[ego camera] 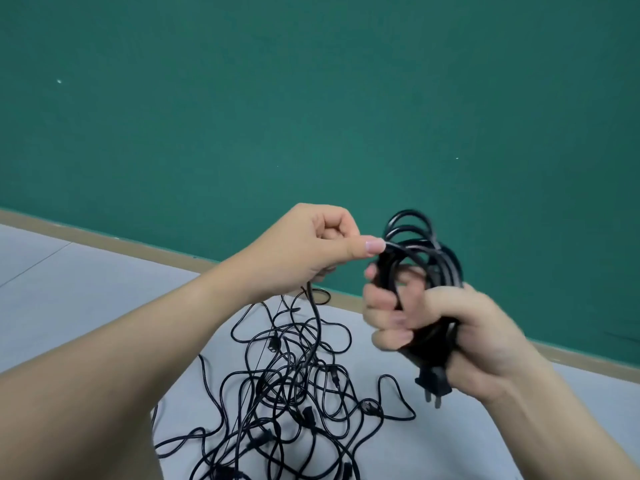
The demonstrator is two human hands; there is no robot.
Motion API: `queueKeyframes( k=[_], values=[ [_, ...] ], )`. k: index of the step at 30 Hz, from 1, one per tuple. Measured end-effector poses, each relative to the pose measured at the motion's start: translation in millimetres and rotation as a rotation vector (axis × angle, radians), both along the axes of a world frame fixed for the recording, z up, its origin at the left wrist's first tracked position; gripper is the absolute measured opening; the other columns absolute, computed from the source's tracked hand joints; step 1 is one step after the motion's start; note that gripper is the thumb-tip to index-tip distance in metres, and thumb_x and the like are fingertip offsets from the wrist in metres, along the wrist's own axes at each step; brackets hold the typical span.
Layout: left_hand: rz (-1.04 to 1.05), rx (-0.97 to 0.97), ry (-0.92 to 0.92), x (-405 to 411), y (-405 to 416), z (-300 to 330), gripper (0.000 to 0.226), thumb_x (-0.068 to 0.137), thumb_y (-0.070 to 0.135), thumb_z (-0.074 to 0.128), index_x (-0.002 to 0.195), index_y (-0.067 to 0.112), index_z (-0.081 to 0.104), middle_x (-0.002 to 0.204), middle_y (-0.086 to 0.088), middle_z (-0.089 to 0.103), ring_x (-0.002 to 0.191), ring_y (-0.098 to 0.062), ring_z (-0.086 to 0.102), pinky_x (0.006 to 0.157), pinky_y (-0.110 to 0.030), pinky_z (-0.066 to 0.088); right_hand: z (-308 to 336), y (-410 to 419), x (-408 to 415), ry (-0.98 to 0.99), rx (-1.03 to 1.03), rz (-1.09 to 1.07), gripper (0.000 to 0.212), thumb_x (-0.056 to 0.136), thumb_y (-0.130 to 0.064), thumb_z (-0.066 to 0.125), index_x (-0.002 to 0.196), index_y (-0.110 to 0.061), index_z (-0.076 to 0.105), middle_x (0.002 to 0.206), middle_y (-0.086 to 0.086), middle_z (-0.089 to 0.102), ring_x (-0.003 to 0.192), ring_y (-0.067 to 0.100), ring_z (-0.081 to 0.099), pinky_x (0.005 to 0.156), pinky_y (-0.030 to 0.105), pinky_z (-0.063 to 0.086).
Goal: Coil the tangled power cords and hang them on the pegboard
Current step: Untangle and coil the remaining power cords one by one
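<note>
At far left the pale grey floor (86,282) runs up to a tan skirting (145,242), with a plain green wall (311,98) filling everything above it. The left forearm reaches in from the lower left corner and rises toward the middle, where the left hand (311,242) is held up in front of the wall. Its fingers are curled in and the thumb presses a black cord (316,317) against the forefinger; from that pinch one stretch of the cord drops below the hand to the floor, and another short stretch runs right to the bundle. Below and between the two arms, a tangle (294,393) of black cords lies sprawled on the floor in loose overlapping loops, with several plugs and connectors mixed in; the hanging cord goes down into this heap, though where it ends among the loops cannot be made out. To the right of the pinch, close beside the left thumb, is a coil (429,251) of black cord, its loops standing above the right hand (433,327) and somewhat blurred. The right hand has its fingers and thumb wrapped round the lower part of that coil, gripping it firmly. A black plug (433,384) with metal prongs pointing down hangs out beneath the heel of this hand. The right forearm leaves toward the lower right corner.
</note>
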State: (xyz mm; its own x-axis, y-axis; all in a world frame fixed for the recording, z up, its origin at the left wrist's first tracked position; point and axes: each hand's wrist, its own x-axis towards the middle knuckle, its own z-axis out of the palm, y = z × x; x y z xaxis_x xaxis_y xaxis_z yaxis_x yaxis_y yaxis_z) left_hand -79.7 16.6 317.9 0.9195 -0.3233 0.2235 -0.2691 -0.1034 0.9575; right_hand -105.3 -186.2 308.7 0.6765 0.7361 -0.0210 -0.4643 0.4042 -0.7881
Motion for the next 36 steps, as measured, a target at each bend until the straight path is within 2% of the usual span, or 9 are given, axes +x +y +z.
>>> queueKeyframes(
  k=[4,9,12,15,19,22,26,30,36],
  values=[
    [-0.084,0.004,0.047,-1,-3,-14,0.042,0.095,0.049,0.064,0.066,0.022,0.050,0.055,0.008,0.031,0.053,-0.017,0.019,0.052,-0.030,0.016,15,-10,3,0.035,0.353,0.015,0.048,0.073,0.007,0.046,0.117,-0.011,0.039,0.091,0.003,0.038,0.080,0.014,0.039,0.074,0.026,0.042],
    [-0.043,0.073,0.005,-2,-6,-21,0.053,0.098,0.054,0.045,0.065,0.014,0.052,0.050,0.007,0.026,0.047,-0.015,0.018,0.045,-0.023,0.020,11,-17,5,-0.099,0.115,-0.408,0.053,0.048,0.005,0.062,0.100,-0.004,0.063,0.094,0.009,0.057,0.081,0.019,0.056,0.068,0.026,0.052],
    [-0.103,0.081,0.096,-3,-13,-25,0.059,0.105,0.053,0.044,0.060,0.015,0.051,0.048,-0.001,0.024,0.044,-0.014,0.016,0.044,-0.021,0.018,3,-11,3,-0.099,0.008,-0.560,0.056,0.057,0.004,0.048,0.111,0.002,0.064,0.119,0.014,0.071,0.109,0.026,0.070,0.090,0.032,0.059],
    [-0.166,0.106,0.122,-7,-20,-27,0.059,0.105,0.049,0.043,0.058,0.014,0.050,0.045,-0.001,0.025,0.041,-0.014,0.018,0.043,-0.019,0.019,9,-7,-1,-0.119,0.008,-0.556,0.061,0.067,0.004,0.036,0.124,0.010,0.054,0.132,0.022,0.067,0.125,0.035,0.065,0.106,0.042,0.050],
    [-0.240,0.184,0.140,-12,-25,-26,0.060,0.110,0.042,0.040,0.061,0.008,0.050,0.045,-0.001,0.026,0.041,-0.013,0.020,0.041,-0.019,0.021,12,-4,-5,-0.076,0.070,-0.555,0.044,0.067,0.003,0.034,0.106,0.002,0.055,0.111,0.019,0.072,0.111,0.040,0.071,0.098,0.046,0.056],
    [-0.270,0.294,0.130,-15,-27,-24,0.058,0.110,0.042,0.039,0.061,0.014,0.050,0.047,-0.001,0.030,0.042,-0.012,0.023,0.042,-0.022,0.022,10,-2,-5,-0.057,0.085,-0.532,0.044,0.065,0.002,0.040,0.107,-0.008,0.052,0.087,0.011,0.059,0.077,0.025,0.064,0.081,0.041,0.060],
    [-0.248,0.462,0.049,-16,-28,-20,0.055,0.107,0.051,0.040,0.065,0.017,0.053,0.050,0.008,0.032,0.047,-0.013,0.027,0.047,-0.026,0.026,13,-5,5,-0.023,0.133,-0.577,0.052,0.056,0.001,0.052,0.106,-0.012,0.048,0.077,0.005,0.045,0.064,0.017,0.037,0.060,0.028,0.044],
    [-0.165,0.611,-0.055,-7,-19,-22,0.056,0.104,0.060,0.040,0.073,0.017,0.056,0.059,0.005,0.033,0.055,-0.016,0.032,0.057,-0.033,0.031,14,-27,22,-0.021,0.098,-0.759,0.021,0.078,0.002,0.046,0.093,-0.013,0.047,0.075,0.001,0.038,0.062,0.014,0.032,0.059,0.024,0.036],
    [0.046,0.519,-0.626,-2,1,-22,0.028,0.100,0.039,0.061,0.082,0.019,0.070,0.056,0.003,0.054,0.053,-0.019,0.046,0.052,-0.037,0.044,7,-31,34,0.010,-0.056,-0.889,0.023,0.093,0.005,0.047,0.080,-0.014,0.044,0.073,0.003,0.041,0.057,0.013,0.034,0.052,0.023,0.040]
  ],
)
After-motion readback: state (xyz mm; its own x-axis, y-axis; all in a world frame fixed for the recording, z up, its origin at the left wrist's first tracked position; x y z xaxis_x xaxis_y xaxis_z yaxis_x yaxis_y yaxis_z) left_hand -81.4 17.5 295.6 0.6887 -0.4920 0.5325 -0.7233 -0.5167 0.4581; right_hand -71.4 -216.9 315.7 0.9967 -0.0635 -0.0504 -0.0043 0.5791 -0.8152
